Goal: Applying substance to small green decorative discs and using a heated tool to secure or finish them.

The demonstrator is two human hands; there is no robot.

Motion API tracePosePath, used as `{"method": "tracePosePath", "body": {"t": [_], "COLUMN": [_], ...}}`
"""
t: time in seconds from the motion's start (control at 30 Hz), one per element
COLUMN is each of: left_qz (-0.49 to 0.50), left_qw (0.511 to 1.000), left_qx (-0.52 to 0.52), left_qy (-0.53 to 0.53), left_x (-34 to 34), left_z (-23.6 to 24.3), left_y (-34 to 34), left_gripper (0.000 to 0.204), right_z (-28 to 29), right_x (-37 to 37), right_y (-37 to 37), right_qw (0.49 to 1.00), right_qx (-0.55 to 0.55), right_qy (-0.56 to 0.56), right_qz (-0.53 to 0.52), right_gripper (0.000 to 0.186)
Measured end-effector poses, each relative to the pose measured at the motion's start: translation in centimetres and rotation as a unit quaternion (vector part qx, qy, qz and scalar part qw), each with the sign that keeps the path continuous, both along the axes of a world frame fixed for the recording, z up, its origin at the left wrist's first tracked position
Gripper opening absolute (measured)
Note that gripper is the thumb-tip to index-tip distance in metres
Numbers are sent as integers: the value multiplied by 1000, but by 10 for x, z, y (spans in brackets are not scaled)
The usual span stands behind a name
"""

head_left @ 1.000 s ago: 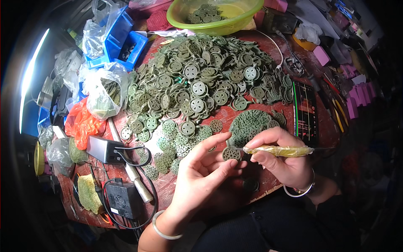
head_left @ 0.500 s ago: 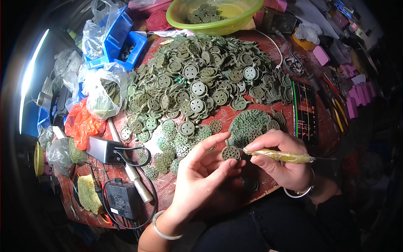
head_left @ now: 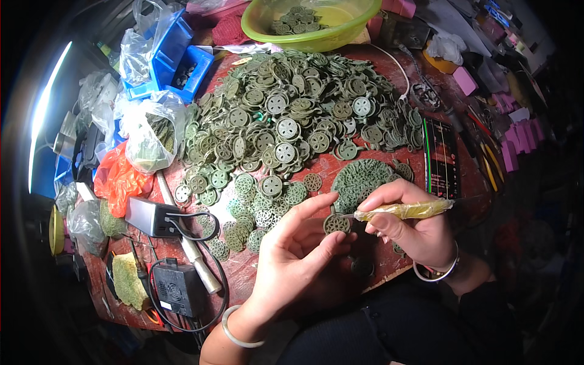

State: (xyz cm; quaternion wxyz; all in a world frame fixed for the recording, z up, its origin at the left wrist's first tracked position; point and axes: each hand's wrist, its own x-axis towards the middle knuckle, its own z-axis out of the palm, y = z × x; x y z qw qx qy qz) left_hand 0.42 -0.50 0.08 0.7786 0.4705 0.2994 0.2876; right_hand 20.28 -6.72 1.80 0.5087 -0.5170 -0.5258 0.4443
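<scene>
Between the thumb and fingers of my left hand (head_left: 296, 243) is a small round openwork metal disc (head_left: 336, 224), greenish and held tilted up. My right hand (head_left: 412, 228) grips a thin tool with a yellow wrapped handle (head_left: 406, 210), much like a pen. Its metal tip meets the disc's upper right rim. Beyond my fingers lies a round green textured pad (head_left: 359, 179). Flat openwork discs (head_left: 266, 213) lie loose just left of the pad, and a large heap of similar round pieces with loops (head_left: 292, 115) rises behind.
A yellow-green basin (head_left: 316, 41) with more pieces stands at the back. On the right are a phone (head_left: 442, 158) and pliers (head_left: 491, 164). To the left are blue bins (head_left: 176, 61), plastic bags (head_left: 152, 134), a grey box (head_left: 149, 218) and a black cabled device (head_left: 177, 287).
My right hand and the tool have shifted slightly up, and the handle now slants up to the right. The disc in my left hand has moved very little.
</scene>
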Motion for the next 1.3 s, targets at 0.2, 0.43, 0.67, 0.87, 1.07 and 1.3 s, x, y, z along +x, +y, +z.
{"method": "tracePosePath", "body": {"t": [0.2, 0.43, 0.67, 0.87, 1.07, 1.3], "left_qz": [0, -7, -12, -8, -10, 5], "left_qw": [999, 999, 999, 998, 998, 1000], "left_qx": [-36, -31, -44, -58, -56, -20], "left_qy": [-6, -13, -13, -13, -17, 7], "left_x": [1, 1, 0, 0, 0, 1], "left_z": [3, 5, 5, 6, 4, 4], "left_y": [1, 2, 3, 2, 2, 0], "left_gripper": [49, 49, 49, 48, 47, 48], "right_z": [-2, -3, -4, -3, -2, -1], "right_x": [2, 2, 1, 1, 1, 2], "right_y": [-1, -1, -2, -1, -1, -1], "right_qw": [999, 1000, 1000, 999, 997, 987], "right_qx": [-4, 7, 19, 47, 67, 121], "right_qy": [32, 13, 10, -4, -3, -108], "right_qz": [12, 10, 5, 17, 28, 15], "right_gripper": [19, 19, 19, 19, 19, 19]}}
